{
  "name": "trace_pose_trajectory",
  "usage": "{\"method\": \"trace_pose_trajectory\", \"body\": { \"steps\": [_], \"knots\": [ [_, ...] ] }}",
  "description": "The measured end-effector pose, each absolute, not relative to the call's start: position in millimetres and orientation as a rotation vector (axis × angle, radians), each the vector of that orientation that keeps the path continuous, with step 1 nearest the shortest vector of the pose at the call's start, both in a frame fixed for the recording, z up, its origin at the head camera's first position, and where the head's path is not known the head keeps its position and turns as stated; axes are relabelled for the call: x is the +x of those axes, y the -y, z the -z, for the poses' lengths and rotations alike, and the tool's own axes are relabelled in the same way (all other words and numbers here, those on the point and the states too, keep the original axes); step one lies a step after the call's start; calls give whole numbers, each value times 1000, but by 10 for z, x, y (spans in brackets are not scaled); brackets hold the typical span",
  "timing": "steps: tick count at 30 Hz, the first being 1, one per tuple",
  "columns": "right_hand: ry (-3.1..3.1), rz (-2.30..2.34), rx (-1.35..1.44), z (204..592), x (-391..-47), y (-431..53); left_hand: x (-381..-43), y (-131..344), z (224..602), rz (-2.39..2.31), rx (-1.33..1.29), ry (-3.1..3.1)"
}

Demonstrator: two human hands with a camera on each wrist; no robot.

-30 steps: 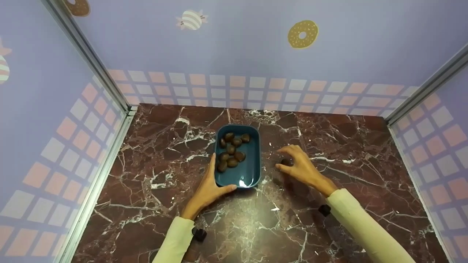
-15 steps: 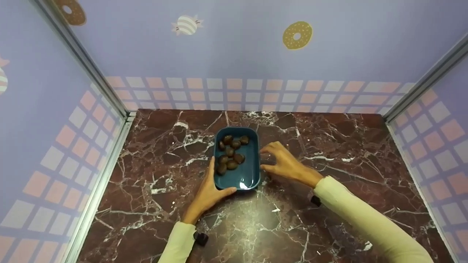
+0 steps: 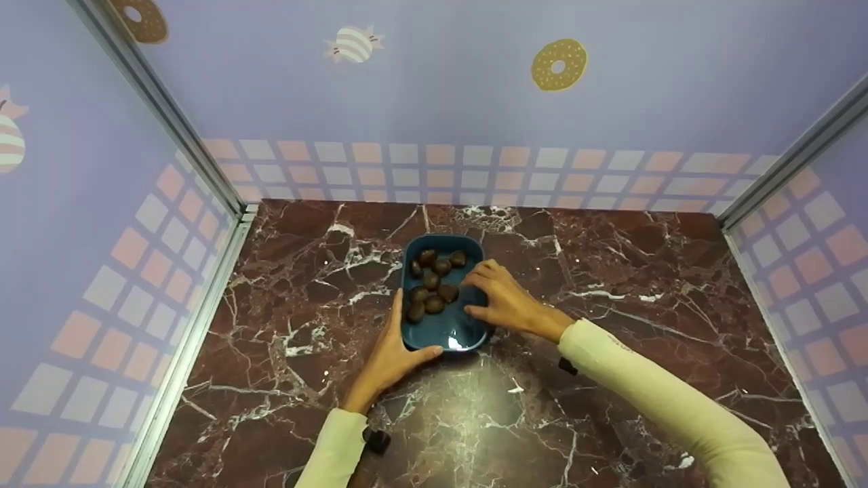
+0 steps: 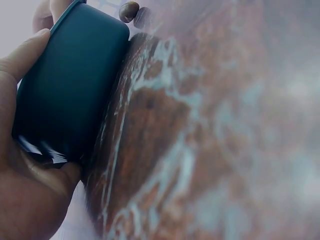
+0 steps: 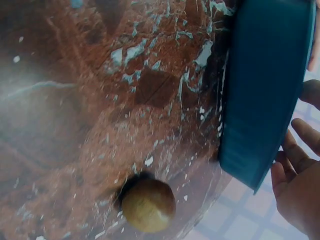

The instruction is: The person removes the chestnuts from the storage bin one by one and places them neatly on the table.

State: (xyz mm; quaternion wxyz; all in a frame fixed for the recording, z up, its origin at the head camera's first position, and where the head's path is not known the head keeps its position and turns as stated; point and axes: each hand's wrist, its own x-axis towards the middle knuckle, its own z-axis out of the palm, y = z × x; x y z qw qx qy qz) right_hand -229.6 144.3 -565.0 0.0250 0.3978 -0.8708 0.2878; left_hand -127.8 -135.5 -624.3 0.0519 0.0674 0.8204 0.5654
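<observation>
A deep teal tray (image 3: 444,332) with rounded corners stands on the marble-patterned table. Several brown chestnuts (image 3: 431,280) lie in its left and far part. My left hand (image 3: 388,356) holds the tray at its near left corner, fingers along the left side and thumb on the near rim. My right hand (image 3: 505,298) reaches over the right rim, fingers and thumb apart inside the tray, with nothing seen between them. In the right wrist view, one more chestnut (image 5: 149,205) lies on the table beside the tray; the right hand hides it in the head view.
The dark red, white-veined table (image 3: 325,285) meets a lilac back wall (image 3: 447,88) with printed checks and sweets. Side walls with metal frame strips (image 3: 169,108) close it in left and right.
My right hand has moved left, from around the loose chestnut on the table to over the tray's right rim. The left hand stays on the tray, and the chestnuts inside have not shifted.
</observation>
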Motion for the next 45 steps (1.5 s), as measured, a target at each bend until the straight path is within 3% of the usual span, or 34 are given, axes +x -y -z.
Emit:
{"method": "trace_pose_trajectory", "body": {
  "steps": [35, 45],
  "knots": [
    [2803, -589, 1186, 5877, -2576, -1073, -1270, 1331, 6256, -1719, 234, -2524],
    [2787, -514, 1094, 5804, -2500, -996, -1280, 1340, 6264, -1710, 237, -2547]
  ]
}}
